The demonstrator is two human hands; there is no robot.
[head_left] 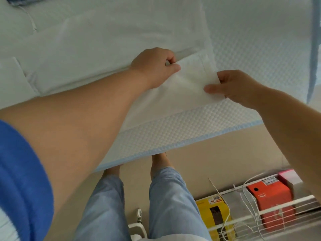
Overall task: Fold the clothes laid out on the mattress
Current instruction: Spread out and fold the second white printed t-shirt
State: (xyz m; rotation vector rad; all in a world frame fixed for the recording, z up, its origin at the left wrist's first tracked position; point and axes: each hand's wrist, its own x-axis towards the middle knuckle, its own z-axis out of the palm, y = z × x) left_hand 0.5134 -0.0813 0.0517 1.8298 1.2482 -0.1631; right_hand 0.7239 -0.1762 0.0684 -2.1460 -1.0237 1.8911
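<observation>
A white garment (107,49) lies spread flat on the mattress (251,54), which has a dotted white cover and a light blue piped edge. Its near hem is lifted off the mattress. My left hand (154,66) pinches the hem between thumb and fingers at the middle. My right hand (232,86) grips the hem's right corner, thumb on top. The cloth (187,80) stretches between both hands, close to the mattress's near edge.
A blue patterned cloth (19,0) and a white cord (31,20) lie at the far left of the mattress. On the floor to the right stand a white wire rack (271,214), an orange box (271,200) and a yellow box (215,211). My legs stand against the mattress edge.
</observation>
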